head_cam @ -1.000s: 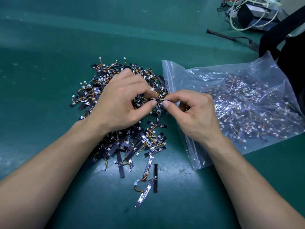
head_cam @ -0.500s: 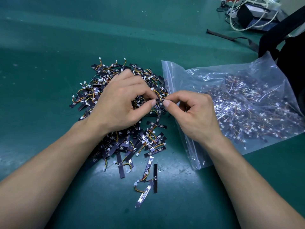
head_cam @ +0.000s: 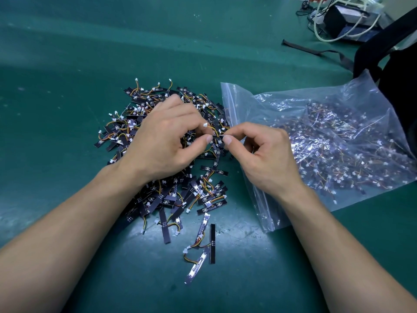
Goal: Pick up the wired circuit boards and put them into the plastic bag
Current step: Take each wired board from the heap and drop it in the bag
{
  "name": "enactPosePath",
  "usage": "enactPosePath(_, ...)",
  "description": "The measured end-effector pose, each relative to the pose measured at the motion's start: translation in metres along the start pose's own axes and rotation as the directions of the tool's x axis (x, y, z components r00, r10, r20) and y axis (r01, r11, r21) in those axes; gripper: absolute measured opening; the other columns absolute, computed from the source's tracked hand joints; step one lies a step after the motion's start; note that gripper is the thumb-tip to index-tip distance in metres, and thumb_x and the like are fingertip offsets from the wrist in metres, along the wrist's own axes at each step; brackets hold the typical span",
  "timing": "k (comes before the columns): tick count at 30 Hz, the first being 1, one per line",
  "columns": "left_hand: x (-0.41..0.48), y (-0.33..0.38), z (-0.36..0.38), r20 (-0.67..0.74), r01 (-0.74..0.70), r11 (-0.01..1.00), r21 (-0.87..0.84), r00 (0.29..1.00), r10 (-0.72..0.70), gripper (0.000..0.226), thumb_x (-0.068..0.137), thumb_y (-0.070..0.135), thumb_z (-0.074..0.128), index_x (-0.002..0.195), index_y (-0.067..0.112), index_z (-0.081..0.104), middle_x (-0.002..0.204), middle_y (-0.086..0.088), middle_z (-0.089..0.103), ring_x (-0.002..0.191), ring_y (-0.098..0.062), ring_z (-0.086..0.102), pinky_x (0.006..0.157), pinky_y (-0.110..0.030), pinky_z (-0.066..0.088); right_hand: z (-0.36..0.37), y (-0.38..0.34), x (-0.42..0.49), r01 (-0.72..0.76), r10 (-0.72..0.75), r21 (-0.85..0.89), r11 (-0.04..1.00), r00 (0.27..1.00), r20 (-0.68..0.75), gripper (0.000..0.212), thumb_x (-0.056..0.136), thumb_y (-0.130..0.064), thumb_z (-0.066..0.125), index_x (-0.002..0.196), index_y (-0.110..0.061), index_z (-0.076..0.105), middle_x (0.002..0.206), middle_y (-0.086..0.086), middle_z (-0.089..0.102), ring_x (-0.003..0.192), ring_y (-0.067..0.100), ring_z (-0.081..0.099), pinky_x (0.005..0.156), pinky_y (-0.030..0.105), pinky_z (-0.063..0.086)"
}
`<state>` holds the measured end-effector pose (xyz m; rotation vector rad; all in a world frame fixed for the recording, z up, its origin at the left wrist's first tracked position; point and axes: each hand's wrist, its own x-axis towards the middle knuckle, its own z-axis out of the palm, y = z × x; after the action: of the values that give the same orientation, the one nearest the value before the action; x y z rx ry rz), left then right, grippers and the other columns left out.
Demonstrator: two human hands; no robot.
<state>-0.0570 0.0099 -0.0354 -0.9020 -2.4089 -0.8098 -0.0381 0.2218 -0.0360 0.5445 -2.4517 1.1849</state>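
Table: A big green top is being used to carry everything here.
Plastic bag: A clear bag is being rested flat on the right side of the table. Lots of wired boards are being kept inside it. Its zip edge is being turned toward the pile, and its near left part is being hidden by the right hand.
Pile: A heap of dark circuit boards with orange and yellow wires and white plugs is being spread on the table, just beside the zip edge. Its middle is being covered by the left hand.
Dark bag: A black bag is being seen at the far right, behind the plastic bag.
Left hand: It is being held over the pile. Its thumb and fingers are being pressed together on one end of a little board.
Right hand: It is being held at the zip edge. Its thumb and first finger are being pinched on the other end of the same little board, and its other fingers are being curled in.
Box: A dark box with white cables looped over it is being kept at the far right corner of the table.
Strap: A thin black strap is being laid on the table, between the box and the plastic bag.
Little board: It is being held up between the two hands, above the pile and right beside the zip edge. It is not yet in the plastic bag.
Loose boards: A few boards are being kept a little apart on the near side of the pile.
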Motion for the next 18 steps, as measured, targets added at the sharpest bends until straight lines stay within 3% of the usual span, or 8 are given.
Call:
enactPosePath(10,0.0004,-0.0007,0.0005,0.018,-0.011,1.0,0.01,1.0,0.011,0.016,0.095,0.022,0.066,0.089,0.008,0.074,0.087,-0.003,0.067,0.082,-0.029,0.051,0.075,-0.047,0.045,0.0,-0.0006,-0.0001,-0.02,0.02,0.01,1.0,1.0,0.01,0.004,0.088,-0.02,0.073,0.086,-0.019,0.076,0.062,-0.029,0.056,0.049,0.008,0.047,0.053,0.011,0.033)
enactPosePath(18,0.0004,-0.0014,-0.0005,0.008,-0.015,1.0,-0.01,1.0,0.015,0.016,0.094,0.023,0.068,0.092,0.009,0.075,0.085,-0.003,0.067,0.081,-0.03,0.052,0.075,-0.047,0.045,-0.0013,-0.0012,0.0009,0.02,-0.02,-0.014,1.0,1.0,-0.014,0.007,0.09,-0.012,0.073,0.084,-0.016,0.075,0.07,-0.019,0.062,0.053,0.013,0.051,0.056,0.014,0.037)
